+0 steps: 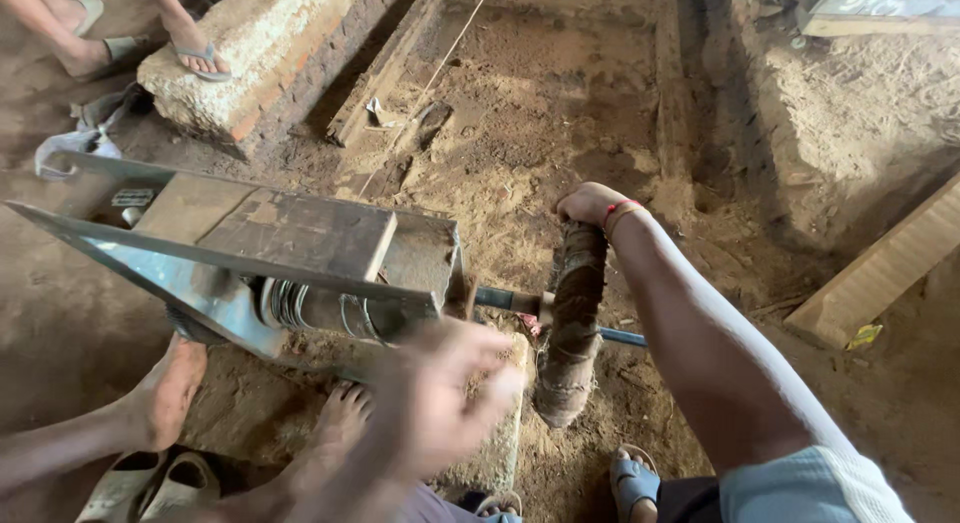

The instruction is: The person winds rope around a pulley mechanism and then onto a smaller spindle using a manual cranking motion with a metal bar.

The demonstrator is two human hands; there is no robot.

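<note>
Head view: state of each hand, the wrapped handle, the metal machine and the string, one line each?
right hand: closed around the top of the wrapped handle
wrapped handle: near upright, tilted slightly, bound in dirty cloth, fixed on a blue rod
left hand: blurred, fingers spread, holding nothing
metal machine: resting on the dirt floor
string: stretched taut over the dirt

We see a bare, brown packed-earth floor [560, 113], rough and crumbly. Directly on it lie a long plastered brick block [270, 43], a grey crumpled cloth [70, 143], a pale wooden plank [880, 273] with a small yellow scrap [863, 335] beside it, and pale rubber sandals [150, 488].
</note>
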